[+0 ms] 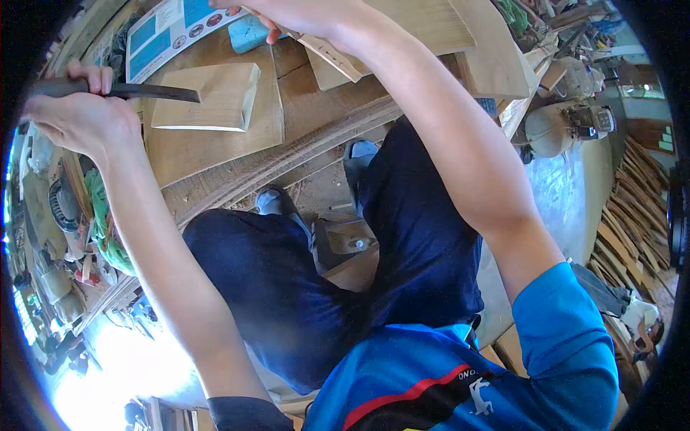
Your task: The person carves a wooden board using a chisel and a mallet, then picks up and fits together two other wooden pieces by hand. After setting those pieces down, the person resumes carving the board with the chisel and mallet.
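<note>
1. The left hand [75, 115] was closed around the handle of a dark-bladed tool, probably a chisel or knife [147, 91], with its tip lying over a pale wooden block [208, 97]. The grip kept the blade low and nearly flat, which seemed suited to paring.
2. The block rested on a wide plank [215, 140] toward the bench's [316, 122] left end.
3. The right hand [302, 18] pressed down near the bench's far edge on a narrow notched strip of wood [334, 59], apparently to steady it; whether the fingers curled around the strip could not be told, as the frame cut them off.
4. A printed sheet [162, 32] lay at the far left corner, half out of view.
5. Beneath the bench, a small wooden piece [345, 248] sat between the person's knees, its purpose unclear.
</note>
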`<state>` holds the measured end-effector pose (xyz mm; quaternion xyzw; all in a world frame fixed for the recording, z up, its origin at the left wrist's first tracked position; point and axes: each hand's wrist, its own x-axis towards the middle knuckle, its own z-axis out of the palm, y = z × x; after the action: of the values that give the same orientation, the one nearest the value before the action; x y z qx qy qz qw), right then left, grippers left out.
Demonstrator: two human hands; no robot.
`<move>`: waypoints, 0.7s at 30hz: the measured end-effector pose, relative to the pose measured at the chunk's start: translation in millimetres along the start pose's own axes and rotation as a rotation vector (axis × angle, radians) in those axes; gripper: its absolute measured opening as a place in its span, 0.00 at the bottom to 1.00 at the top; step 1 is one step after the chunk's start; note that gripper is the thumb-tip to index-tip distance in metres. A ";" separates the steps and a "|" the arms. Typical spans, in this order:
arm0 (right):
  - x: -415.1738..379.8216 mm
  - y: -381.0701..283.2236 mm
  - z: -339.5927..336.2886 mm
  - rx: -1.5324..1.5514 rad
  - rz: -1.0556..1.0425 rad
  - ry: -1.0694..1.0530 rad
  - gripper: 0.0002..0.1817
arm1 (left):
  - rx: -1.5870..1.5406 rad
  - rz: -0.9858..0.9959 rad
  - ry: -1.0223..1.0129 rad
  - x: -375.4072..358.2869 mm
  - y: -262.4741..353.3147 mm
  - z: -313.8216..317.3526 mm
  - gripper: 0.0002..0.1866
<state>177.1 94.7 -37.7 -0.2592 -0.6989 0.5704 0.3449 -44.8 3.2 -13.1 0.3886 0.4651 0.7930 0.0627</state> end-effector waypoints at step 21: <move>-7.3 -9.5 10.0 -0.064 0.134 -0.040 0.29 | 0.057 -0.113 -0.119 -0.7 12.8 16.5 0.28</move>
<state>174.2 80.9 -30.9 -0.3050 -0.7046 0.5745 0.2835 -29.8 7.1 0.9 0.4098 0.5040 0.7501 0.1238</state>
